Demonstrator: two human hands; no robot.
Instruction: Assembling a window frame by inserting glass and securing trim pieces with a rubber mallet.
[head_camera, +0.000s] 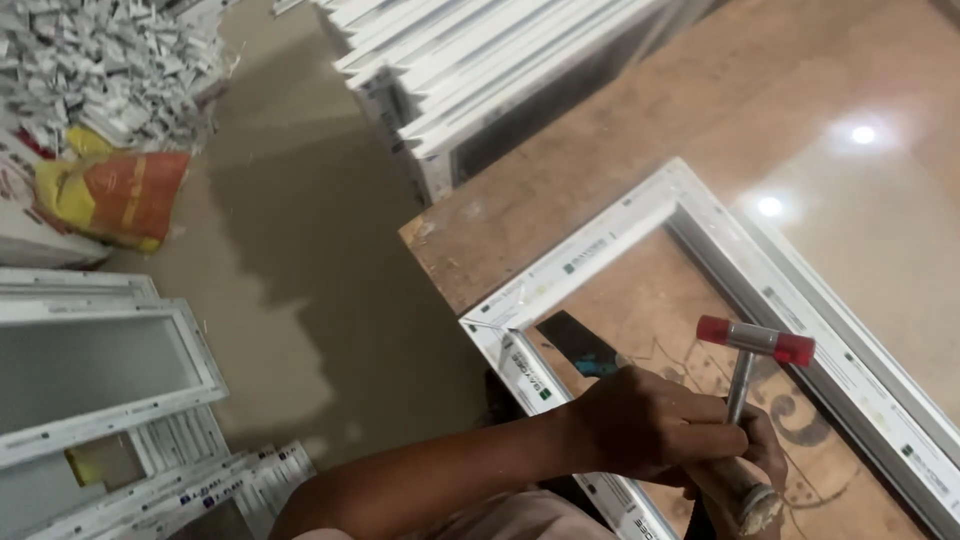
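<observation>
Both hands sit low in the view, close together over the white window frame (700, 215) on the brown worktop (620, 130). One hand (650, 420) comes in on a long bare arm from the left side, so it looks like the left hand. Its fingers are curled shut, and they seem to wrap the hammer handle. I cannot tell how tight. Just behind and below it is the other hand (750, 470), the right one. Its fingers are pressed around the bottom of the same handle.

The small hammer (755, 342) stands almost straight up from the two hands. Its thin metal handle points up and a little to the right. Its head lies sideways at the top, with one red end on the left and one red end on the right. The head is above the fingers, in the open middle of the frame. The frame's right bar is near the head's right end. The frame's left bar lies just under the left arm.
</observation>
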